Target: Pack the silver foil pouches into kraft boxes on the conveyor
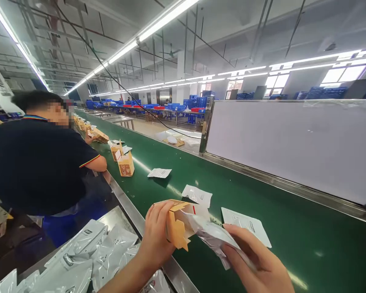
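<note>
Holds a tan cardboard box above a green conveyor belt in the left hand, with fingers closed around it and its open mouth toward the right hand. Pinches a glossy white plastic pouch between the right fingers, with one end at that mouth. Note three flat white pouches on the belt, two open printed cartons farther along, and a heap of glossy white pouches at lower left.
</note>
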`<control>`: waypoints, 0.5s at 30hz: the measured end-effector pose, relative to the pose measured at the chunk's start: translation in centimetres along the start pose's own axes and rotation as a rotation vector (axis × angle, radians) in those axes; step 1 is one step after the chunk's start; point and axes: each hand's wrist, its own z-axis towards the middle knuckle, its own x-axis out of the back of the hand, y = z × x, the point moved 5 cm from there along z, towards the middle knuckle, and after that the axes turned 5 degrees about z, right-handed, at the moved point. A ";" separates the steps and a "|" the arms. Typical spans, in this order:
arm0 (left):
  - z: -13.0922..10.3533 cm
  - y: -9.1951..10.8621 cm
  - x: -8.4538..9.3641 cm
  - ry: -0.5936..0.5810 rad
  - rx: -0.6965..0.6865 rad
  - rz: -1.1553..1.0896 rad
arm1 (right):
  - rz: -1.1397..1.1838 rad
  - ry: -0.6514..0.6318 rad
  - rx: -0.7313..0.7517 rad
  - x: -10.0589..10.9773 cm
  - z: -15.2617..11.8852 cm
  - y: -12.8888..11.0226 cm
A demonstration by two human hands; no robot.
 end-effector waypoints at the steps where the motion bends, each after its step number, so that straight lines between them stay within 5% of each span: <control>1: -0.5 0.8 0.3 0.049 -0.011 0.017 | -0.077 -0.011 0.091 -0.1 -0.1 -0.5; 4: -1.9 3.0 0.2 0.120 -0.092 0.115 | -0.353 -0.005 0.382 -0.9 -1.2 -1.3; 6: -2.6 4.7 -0.5 0.125 -0.180 0.174 | -0.450 0.001 0.418 -1.8 -2.0 -1.4; 9: -3.2 6.8 -1.2 0.172 -0.228 0.171 | -0.231 -0.160 0.238 -3.0 -2.4 -1.3; 13: -3.4 7.5 -2.0 0.198 -0.112 0.101 | 0.378 -0.614 -0.095 -3.3 -2.7 -1.7; 15: -3.9 7.5 -2.7 0.179 -0.084 0.084 | 0.406 -0.768 -0.169 -2.8 -2.8 -2.1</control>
